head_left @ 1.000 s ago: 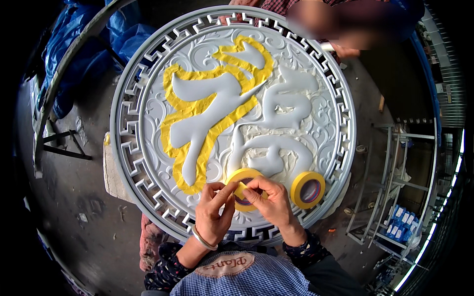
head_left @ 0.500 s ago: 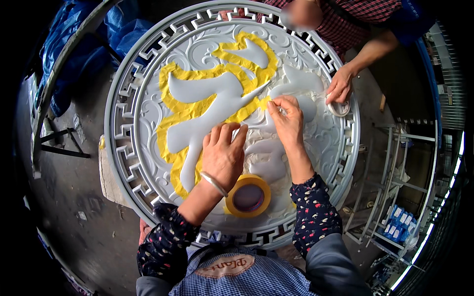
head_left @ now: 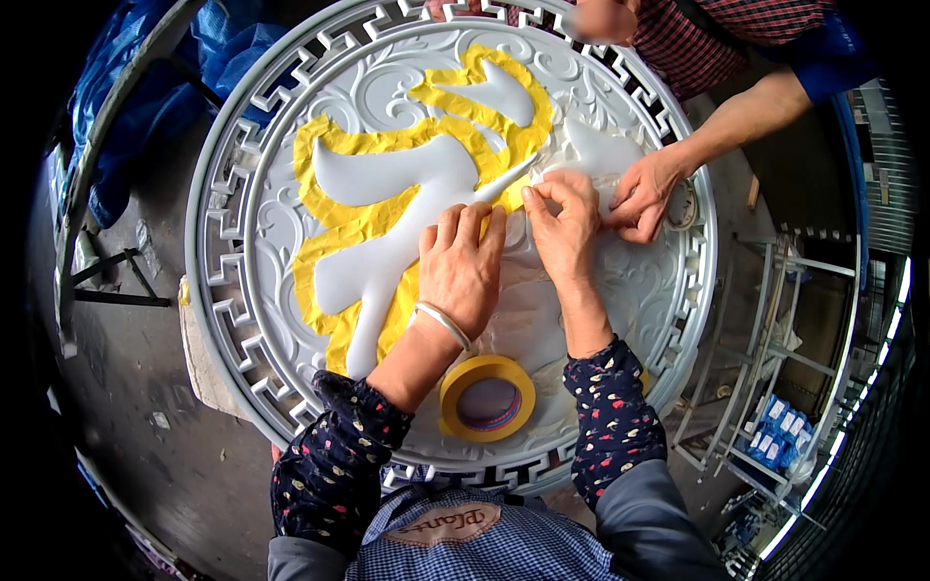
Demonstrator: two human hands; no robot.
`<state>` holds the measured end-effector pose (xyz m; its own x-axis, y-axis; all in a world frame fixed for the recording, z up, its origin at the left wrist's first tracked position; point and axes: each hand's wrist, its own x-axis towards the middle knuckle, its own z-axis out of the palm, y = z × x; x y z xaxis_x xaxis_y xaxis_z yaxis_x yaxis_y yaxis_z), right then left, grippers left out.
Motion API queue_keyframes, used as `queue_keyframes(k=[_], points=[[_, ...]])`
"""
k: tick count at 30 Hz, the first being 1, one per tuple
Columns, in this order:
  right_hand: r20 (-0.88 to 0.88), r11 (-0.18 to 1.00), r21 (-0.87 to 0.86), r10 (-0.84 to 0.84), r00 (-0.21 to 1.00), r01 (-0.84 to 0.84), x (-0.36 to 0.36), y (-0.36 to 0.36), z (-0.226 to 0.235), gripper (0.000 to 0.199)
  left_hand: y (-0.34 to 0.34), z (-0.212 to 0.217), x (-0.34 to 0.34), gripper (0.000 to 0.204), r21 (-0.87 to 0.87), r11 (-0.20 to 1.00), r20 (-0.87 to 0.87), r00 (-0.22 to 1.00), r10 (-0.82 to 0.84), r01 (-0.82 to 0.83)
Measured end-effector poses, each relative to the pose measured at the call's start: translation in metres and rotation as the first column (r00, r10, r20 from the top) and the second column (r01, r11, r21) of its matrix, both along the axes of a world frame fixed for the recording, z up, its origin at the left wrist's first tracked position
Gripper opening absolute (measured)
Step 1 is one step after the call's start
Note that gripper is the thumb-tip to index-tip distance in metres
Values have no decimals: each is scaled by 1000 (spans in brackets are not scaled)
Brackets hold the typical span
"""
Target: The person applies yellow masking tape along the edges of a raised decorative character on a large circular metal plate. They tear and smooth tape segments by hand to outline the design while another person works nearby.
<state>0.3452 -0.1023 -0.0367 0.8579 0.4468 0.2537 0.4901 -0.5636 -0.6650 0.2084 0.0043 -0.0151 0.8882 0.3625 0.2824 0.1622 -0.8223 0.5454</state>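
A large round grey relief panel [head_left: 242,252] with a fretwork rim lies flat in front of me. Raised shapes on it are outlined with yellow masking tape [head_left: 360,221]. My left hand [head_left: 463,266] lies flat on the panel, fingers pressing the tape beside a raised stroke. My right hand [head_left: 565,225] pinches the end of a tape strip at the tip of that stroke. A roll of yellow tape [head_left: 487,398] rests on the panel below my left wrist, which bears a bangle.
A co-worker's hand [head_left: 644,194] presses on the panel just right of mine, their arm coming from the upper right. A metal rack [head_left: 765,378] with blue boxes stands at the right. Blue sheeting [head_left: 228,48] and a metal stand [head_left: 116,281] lie at the left.
My hands went up from the tape rolls near the lower rim to the middle of the panel. The co-worker's hand has come close to my right hand. Only one roll shows now.
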Motion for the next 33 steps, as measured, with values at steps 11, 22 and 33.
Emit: queue_keyframes(k=[11, 22, 33], points=[[26, 1000, -25, -6, 1000, 7, -2, 5, 3, 16, -2, -12, 11, 60, 9, 1000, -25, 999, 23, -22], [24, 996, -86, -17, 1000, 19, -2, 8, 8, 17, -2, -13, 19, 59, 61, 997, -78, 995, 56, -51], [73, 982, -185, -26, 997, 39, 0, 15, 13, 15, -2, -13, 21, 57, 108, 993, -100, 993, 65, -54]])
